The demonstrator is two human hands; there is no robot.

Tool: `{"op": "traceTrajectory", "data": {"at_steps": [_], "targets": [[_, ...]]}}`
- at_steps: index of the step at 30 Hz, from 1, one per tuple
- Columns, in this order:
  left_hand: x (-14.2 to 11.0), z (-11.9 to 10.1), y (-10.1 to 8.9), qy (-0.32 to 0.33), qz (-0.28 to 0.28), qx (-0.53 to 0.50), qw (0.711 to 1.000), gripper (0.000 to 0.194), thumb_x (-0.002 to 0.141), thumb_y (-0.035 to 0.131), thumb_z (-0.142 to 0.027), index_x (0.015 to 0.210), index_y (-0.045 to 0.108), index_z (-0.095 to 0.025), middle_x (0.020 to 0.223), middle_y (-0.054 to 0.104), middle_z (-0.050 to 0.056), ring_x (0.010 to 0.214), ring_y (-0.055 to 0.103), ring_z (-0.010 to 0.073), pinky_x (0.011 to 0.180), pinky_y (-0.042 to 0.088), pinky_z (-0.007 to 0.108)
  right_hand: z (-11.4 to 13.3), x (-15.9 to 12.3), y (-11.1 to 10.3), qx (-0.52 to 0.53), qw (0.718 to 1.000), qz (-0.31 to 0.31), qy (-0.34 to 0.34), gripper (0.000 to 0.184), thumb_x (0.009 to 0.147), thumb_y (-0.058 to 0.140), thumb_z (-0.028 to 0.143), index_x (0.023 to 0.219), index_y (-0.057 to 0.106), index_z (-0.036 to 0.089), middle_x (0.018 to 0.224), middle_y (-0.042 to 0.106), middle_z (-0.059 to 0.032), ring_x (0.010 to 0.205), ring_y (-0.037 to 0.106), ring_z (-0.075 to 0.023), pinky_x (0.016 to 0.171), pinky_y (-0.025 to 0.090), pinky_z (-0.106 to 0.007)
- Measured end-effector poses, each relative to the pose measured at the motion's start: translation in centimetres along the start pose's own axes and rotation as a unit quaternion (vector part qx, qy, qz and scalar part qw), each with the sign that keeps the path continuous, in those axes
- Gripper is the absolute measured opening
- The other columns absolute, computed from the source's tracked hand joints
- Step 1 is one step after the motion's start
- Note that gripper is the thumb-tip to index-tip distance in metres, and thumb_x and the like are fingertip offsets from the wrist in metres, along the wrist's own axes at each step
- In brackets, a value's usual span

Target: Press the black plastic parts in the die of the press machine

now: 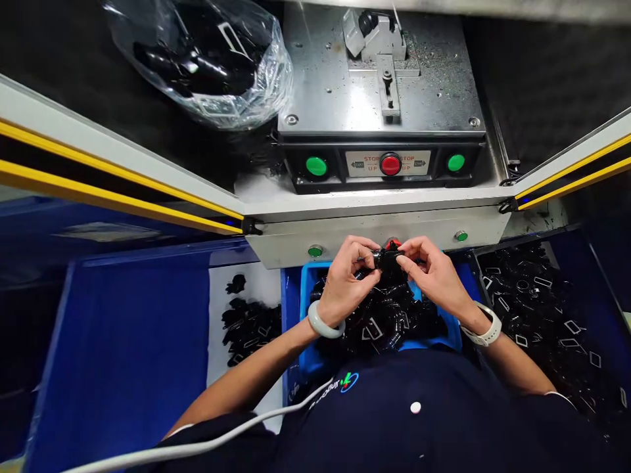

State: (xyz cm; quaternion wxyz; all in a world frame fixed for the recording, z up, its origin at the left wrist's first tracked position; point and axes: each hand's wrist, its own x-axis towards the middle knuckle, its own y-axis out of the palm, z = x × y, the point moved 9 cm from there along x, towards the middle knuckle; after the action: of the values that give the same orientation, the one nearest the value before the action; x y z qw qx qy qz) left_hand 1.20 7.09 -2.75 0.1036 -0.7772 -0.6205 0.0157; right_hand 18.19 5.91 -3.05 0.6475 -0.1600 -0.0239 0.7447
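Note:
Both my left hand (349, 276) and my right hand (428, 272) pinch a small black plastic part (386, 259) between their fingers, just above a blue plastic bin (309, 295). The bin holds a heap of similar black parts (379, 322) with small rectangular loops. Directly behind my fingers, a red knob (393, 244) on the machine's front panel is partly hidden. The held part's exact shape is mostly covered by my fingertips.
Ahead stands a steel press plate (345, 79) with a control panel (379, 164) carrying a red button and green buttons. Yellow-striped rails flank it. A plastic bag (197, 59) holds black parts. More black parts lie in a right tray (532, 295) and on a white sheet (246, 322).

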Motion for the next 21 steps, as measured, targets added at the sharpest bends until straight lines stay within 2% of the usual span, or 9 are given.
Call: {"op": "traceTrajectory", "data": {"at_steps": [3,7,12,15,17,19,21], "targets": [[0.3,-0.3,0.1,0.026,-0.012,0.019,0.999,0.02,0.085,0.066,-0.013,0.082,0.049,-0.022,0.113,0.062,0.01,0.106,0.064,0.0206,0.084,0.063,0.035,-0.3,0.6,-0.1,0.023,1.0,0.015,0.011,0.023,0.095,0.069,0.041,0.105,0.062,0.022,0.097,0.069,-0.0029,0.082,0.068,-0.0146,0.061,0.054,-0.026],[1.1,-0.7,0.1,0.05,-0.02,0.017,0.998,0.022,0.084,0.064,-0.008,0.081,0.047,-0.022,0.112,0.063,0.009,0.108,0.065,0.0209,0.084,0.063,0.034,0.4,1.5,-0.6,0.01,0.999,0.051,-0.011,0.017,0.099,0.065,0.038,0.103,0.064,0.021,0.094,0.07,-0.0013,0.082,0.069,-0.0134,0.073,0.057,-0.029],[2.2,-1.6,0.5,0.085,0.0,0.041,0.996,0.021,0.085,0.06,-0.004,0.083,0.049,-0.021,0.112,0.063,0.01,0.106,0.065,0.0205,0.084,0.061,0.034,2.1,2.5,-2.2,-0.068,0.996,0.03,-0.056,0.015,0.098,0.068,0.035,0.1,0.067,0.021,0.093,0.072,-0.0018,0.083,0.068,-0.014,0.079,0.056,-0.032],[3.0,-2.0,0.5,0.086,0.015,0.029,0.996,0.02,0.085,0.061,-0.006,0.085,0.048,-0.021,0.112,0.064,0.01,0.105,0.066,0.0202,0.089,0.06,0.036,2.8,3.2,-2.6,-0.068,0.996,0.024,-0.058,0.018,0.097,0.07,0.038,0.099,0.065,0.02,0.091,0.073,-0.0018,0.08,0.069,-0.0142,0.078,0.056,-0.032],[3.8,-2.2,0.4,0.077,0.022,-0.008,0.997,0.02,0.084,0.064,-0.01,0.093,0.051,-0.021,0.113,0.064,0.01,0.106,0.067,0.0196,0.091,0.061,0.036,3.2,3.8,-2.7,-0.062,0.996,0.019,-0.057,0.021,0.096,0.071,0.04,0.098,0.064,0.021,0.088,0.073,-0.0016,0.078,0.069,-0.0142,0.076,0.056,-0.032],[5.1,-2.4,0.2,0.054,0.034,-0.037,0.997,0.029,0.083,0.068,-0.015,0.109,0.057,-0.021,0.119,0.067,0.011,0.11,0.069,0.0203,0.096,0.061,0.037,4.1,4.7,-2.9,-0.065,0.996,0.007,-0.064,0.023,0.095,0.071,0.042,0.095,0.063,0.021,0.086,0.073,-0.0016,0.077,0.069,-0.0146,0.075,0.056,-0.033],[6.7,-2.4,-0.4,0.024,0.029,-0.027,0.999,0.033,0.087,0.071,-0.023,0.118,0.063,-0.02,0.119,0.072,0.011,0.109,0.071,0.0213,0.096,0.061,0.037,5.6,5.9,-2.9,-0.071,0.994,-0.002,-0.085,0.023,0.094,0.071,0.042,0.093,0.062,0.02,0.085,0.073,-0.0018,0.077,0.069,-0.0148,0.074,0.056,-0.033]]}}
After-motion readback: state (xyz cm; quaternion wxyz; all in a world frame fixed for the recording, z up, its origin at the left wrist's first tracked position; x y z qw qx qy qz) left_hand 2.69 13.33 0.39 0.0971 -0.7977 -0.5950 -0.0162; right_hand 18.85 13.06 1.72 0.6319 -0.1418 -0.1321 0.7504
